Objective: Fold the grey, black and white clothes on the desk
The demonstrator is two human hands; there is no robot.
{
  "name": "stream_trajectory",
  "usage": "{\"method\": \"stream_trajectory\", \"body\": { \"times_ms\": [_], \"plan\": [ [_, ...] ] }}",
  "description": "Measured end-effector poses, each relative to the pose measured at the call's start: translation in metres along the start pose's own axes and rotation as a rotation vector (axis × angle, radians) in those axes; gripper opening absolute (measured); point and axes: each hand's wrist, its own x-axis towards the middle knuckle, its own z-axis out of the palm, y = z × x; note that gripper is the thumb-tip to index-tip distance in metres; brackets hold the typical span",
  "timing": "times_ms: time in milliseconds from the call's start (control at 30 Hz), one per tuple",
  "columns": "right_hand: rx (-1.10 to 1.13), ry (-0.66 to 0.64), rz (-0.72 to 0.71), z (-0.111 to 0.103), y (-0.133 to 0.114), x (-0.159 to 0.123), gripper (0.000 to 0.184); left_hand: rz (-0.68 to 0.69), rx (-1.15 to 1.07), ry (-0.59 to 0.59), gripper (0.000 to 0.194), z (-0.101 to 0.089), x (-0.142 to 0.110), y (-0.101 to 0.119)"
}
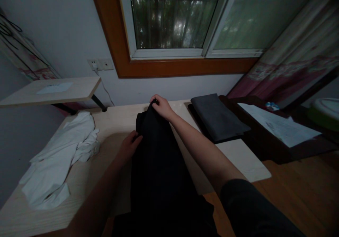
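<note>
A long black garment (156, 166) lies lengthwise down the middle of a pale wooden table (111, 124) and hangs over its near edge. My right hand (162, 107) is closed on the garment's far end, pinching the cloth near the table's back edge. My left hand (130, 146) grips the garment's left edge a little nearer to me, fingers curled round the cloth. A crumpled white garment (59, 155) lies on the table to the left, apart from both hands.
A folded dark grey cloth (215, 116) rests at the table's right, beside a dark wooden desk (267, 148) bearing a paper sheet (278, 125). A small shelf (53, 90) juts from the left wall. A window and curtain stand behind. Wooden floor shows at right.
</note>
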Motion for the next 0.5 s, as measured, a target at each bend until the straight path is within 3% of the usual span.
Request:
{"method": "stream_trajectory", "body": {
  "times_ms": [300,500],
  "plan": [
    [-0.051,-0.019,-0.024,0.045,-0.002,0.021,0.039,-0.17,-0.136,-0.024,0.029,-0.008,0.004,-0.007],
    [0.015,-0.082,0.001,0.072,0.009,0.013,0.043,-0.294,-0.199,-0.07,0.04,-0.024,0.008,-0.02]
  ]
}}
